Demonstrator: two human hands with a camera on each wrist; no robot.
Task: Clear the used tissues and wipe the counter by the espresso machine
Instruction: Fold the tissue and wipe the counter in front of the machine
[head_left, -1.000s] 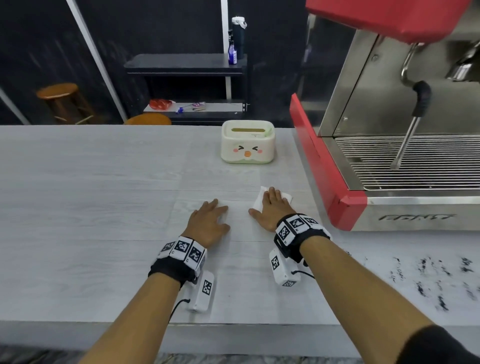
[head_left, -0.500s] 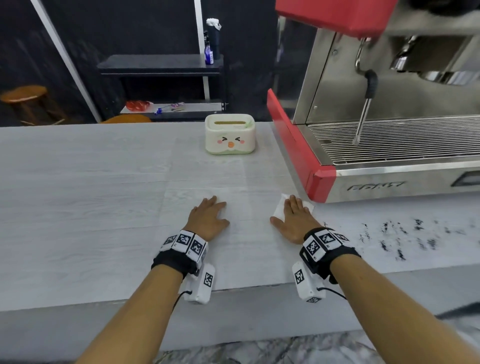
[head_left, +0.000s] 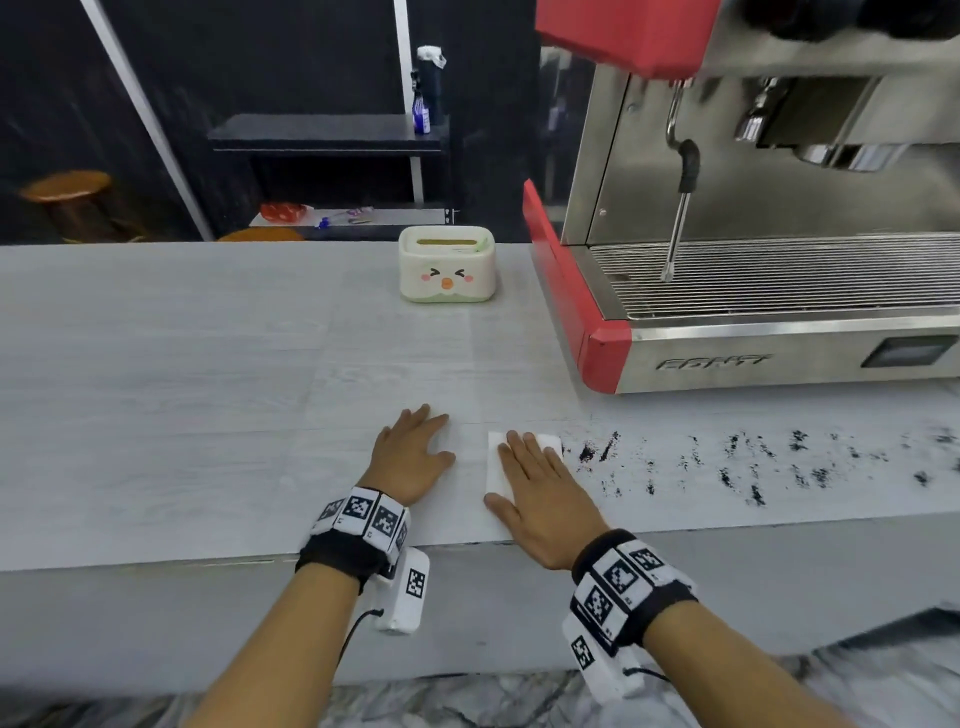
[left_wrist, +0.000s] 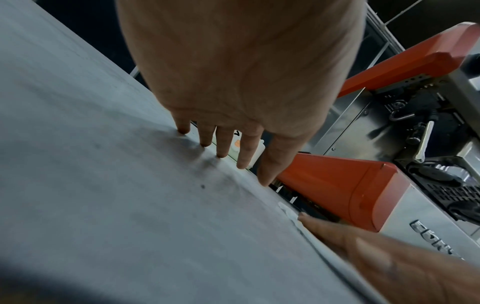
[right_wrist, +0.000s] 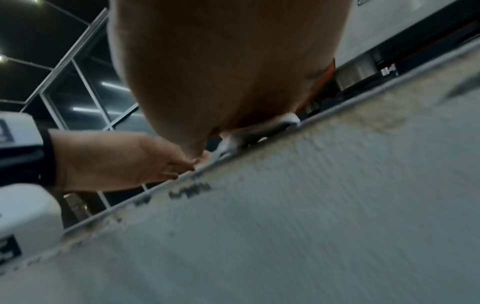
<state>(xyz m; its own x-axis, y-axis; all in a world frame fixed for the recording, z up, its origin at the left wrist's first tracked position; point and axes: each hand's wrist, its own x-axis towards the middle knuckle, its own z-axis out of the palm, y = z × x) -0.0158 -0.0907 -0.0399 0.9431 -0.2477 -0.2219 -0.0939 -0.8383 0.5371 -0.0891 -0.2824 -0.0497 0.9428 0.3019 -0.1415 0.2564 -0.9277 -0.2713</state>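
- Right hand laid flat on a folded white tissue, fingers straight and close together, pressing it onto the counter; nothing gripped or pinched.
- Tissue lying in front of the espresso machine, off its red front-left corner, near the counter's front edge; one corner showing beyond the fingertips, the left strip bare beside the thumb.
- From the right wrist view, only a sliver of white tissue visible under the palm; picture blurred.
- Left hand resting palm-down on the bare counter just left of the tissue, fingers straight and slightly spread, holding nothing.
- From the left wrist view, fingertips touching the counter surface, thumb stretched toward the machine.
- Dark coffee-ground specks scattered along the counter in front of the machine, starting just right of the tissue and running on to the right.
- Cream tissue box with a cartoon face standing to the left of the machine, farther back on the counter, well apart from both hands.
- Steam wand hanging over the machine's drip grate.
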